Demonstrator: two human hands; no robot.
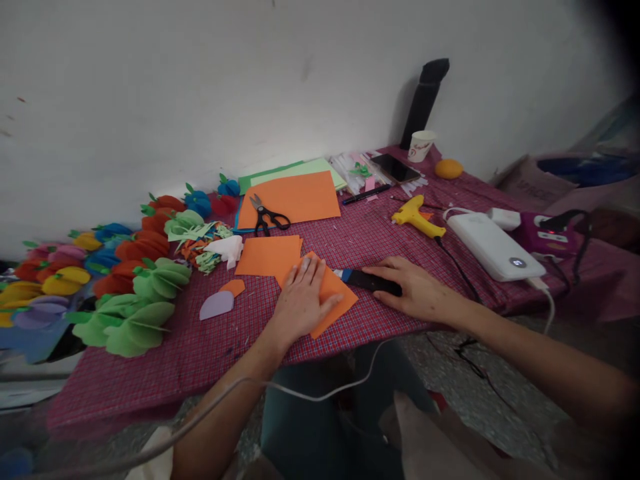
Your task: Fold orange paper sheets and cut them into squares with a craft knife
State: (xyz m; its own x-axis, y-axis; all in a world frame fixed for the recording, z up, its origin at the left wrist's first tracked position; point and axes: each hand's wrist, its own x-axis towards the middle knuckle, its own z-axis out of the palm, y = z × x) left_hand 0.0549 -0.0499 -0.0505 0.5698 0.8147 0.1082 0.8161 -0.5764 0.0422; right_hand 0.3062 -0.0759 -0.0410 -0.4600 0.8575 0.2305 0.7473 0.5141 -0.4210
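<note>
My left hand (303, 300) lies flat on a folded orange paper (336, 300), fingers stretched out and pressing it to the table. At the right edge of that paper, my right hand (407, 290) is closed around a black stapler (370, 280) with a blue and silver front end. The stapler's tip meets the paper's edge; whether it bites the paper I cannot tell. Another orange paper piece (267, 255) lies just beyond my left hand. A lilac paper piece (217, 305) and a small orange scrap (233, 287) are to its left.
Several paper pumpkins (133, 327) crowd the left side beside paper scraps (210, 250). Scissors (267, 217) rest on orange sheets (305, 197) at the back. Rightward are a yellow glue gun (419, 217), a white power bank (493, 247), a phone (395, 168) and a paper cup (421, 145). A white cable (310, 398) crosses in front.
</note>
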